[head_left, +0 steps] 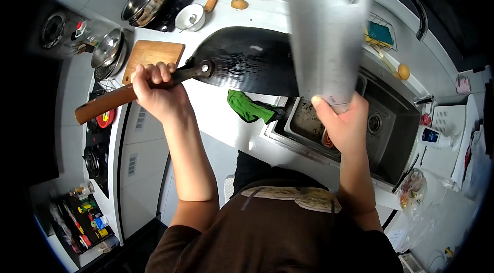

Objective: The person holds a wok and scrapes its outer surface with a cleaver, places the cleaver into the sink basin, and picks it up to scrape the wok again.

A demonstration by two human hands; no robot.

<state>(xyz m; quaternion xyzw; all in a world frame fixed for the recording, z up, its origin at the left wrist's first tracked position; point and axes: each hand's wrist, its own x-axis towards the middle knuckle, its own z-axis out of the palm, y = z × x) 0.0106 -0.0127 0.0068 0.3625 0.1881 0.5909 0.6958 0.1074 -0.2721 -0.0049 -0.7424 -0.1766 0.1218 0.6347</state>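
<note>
My left hand [157, 90] is wrapped round the brown handle [103, 106] of a black wok [247, 59], which is tilted on its side above the counter. Wet-looking streaks mark its dark surface near the handle rivet. In my right hand [345, 124] is a cleaver [329, 41], its broad grey blade pointing up and blurred by motion. The blade covers the wok's right end, so I cannot tell whether they touch. Most of the cleaver's grip is hidden in my fingers. A green cloth [252, 107] lies below the wok by the sink edge.
A steel sink [388, 157] with a basin insert is under my right hand; a curved faucet [419, 8] stands behind it. Leftward are a wooden cutting board [152, 54], a white bowl [190, 18], a steel pot [144, 0] and a potato [239, 3].
</note>
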